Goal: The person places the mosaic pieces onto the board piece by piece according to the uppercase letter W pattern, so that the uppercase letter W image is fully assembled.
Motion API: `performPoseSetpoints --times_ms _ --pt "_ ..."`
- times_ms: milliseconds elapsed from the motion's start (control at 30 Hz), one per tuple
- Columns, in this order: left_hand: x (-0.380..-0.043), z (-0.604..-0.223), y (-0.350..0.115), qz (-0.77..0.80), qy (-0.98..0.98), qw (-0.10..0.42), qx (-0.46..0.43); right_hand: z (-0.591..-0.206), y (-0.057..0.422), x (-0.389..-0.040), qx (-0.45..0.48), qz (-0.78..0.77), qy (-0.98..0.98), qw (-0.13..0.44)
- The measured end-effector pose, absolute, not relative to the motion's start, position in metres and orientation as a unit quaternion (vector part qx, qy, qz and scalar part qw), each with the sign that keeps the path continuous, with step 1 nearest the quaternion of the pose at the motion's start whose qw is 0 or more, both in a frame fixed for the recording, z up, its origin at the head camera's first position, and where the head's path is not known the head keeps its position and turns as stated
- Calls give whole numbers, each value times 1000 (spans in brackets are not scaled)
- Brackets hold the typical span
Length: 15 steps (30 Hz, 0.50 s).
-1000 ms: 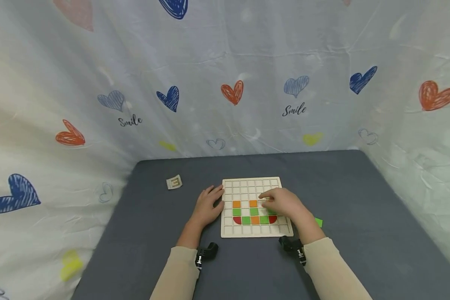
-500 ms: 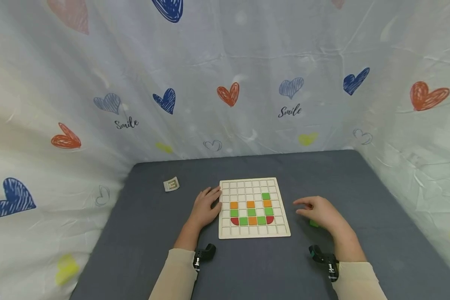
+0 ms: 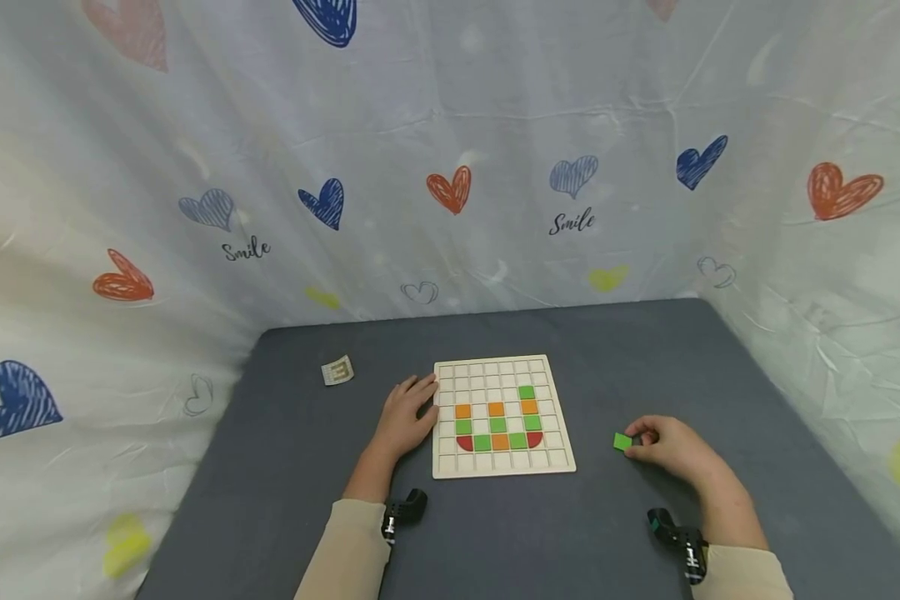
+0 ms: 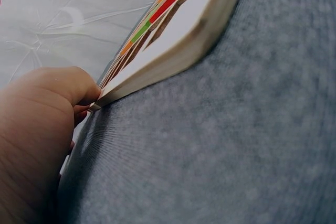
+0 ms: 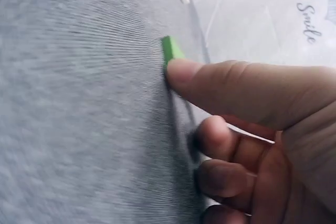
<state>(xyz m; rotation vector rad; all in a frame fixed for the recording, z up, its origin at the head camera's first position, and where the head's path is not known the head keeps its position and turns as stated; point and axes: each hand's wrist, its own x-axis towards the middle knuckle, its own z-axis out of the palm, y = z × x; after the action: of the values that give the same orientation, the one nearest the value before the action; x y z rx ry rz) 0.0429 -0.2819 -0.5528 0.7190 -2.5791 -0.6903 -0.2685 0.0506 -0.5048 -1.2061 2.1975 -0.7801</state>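
A pale wooden grid board (image 3: 457, 464) lies on the dark grey table, bearing a pattern of green, orange and red tiles. My left hand (image 3: 405, 421) rests against the board's left edge with fingers extended; the left wrist view shows the thumb (image 4: 84, 87) at the rim. To the right of the board, my right hand (image 3: 671, 446) pinches a square green tile (image 3: 622, 442) between thumb and finger, at the table surface. The right wrist view shows the thumb on this green tile (image 5: 170, 50), the other fingers curled below.
A small light-coloured square piece with a dark mark (image 3: 337, 370) lies at the table's back left. A white curtain with printed hearts (image 3: 450, 190) hangs behind and along both sides of the grey table (image 3: 525, 542).
My right hand has moved off the board to the right and taken hold of the green tile on the table. The board's right-hand tiles now show. My left hand stays at the edge.
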Motion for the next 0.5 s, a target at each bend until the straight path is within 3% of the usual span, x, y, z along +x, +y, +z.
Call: performPoseSetpoints --times_ms 500 --pt "43 -554 -283 -236 -919 186 256 -511 49 -268 -430 -282 827 226"
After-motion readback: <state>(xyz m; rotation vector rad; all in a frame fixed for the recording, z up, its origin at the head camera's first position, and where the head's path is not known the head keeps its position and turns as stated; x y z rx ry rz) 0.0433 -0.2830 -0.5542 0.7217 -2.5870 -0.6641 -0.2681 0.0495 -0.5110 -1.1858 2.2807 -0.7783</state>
